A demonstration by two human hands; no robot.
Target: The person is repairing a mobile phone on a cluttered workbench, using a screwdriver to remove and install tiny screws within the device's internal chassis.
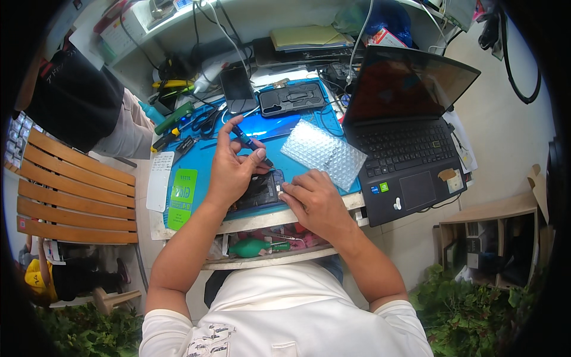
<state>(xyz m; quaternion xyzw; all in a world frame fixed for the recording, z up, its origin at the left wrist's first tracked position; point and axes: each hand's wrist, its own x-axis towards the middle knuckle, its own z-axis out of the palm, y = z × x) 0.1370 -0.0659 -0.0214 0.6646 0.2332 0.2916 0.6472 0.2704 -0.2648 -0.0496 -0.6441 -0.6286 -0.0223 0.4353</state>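
My left hand (pixel 233 169) grips a slim dark-blue screwdriver (pixel 249 143), tilted, with its tip over an opened dark phone (pixel 256 193) on the blue mat (pixel 199 158). My right hand (pixel 315 199) is closed at the phone's right edge, fingertips on a small light piece there. A bubble-wrap pouch (pixel 324 152) lies just beyond my right hand. Behind are a black phone case (pixel 291 99) and another phone (pixel 237 89). A bright green packet (pixel 182 200) lies at the mat's left.
An open laptop (pixel 410 166) stands on the right. Cables, scissors (pixel 208 122) and tools crowd the back. A person in dark top and light trousers (pixel 86 104) is at upper left, above a wooden slatted bench (pixel 77 196). Another person in yellow (pixel 38 279) is at lower left. A drawer (pixel 267 247) holds clutter.
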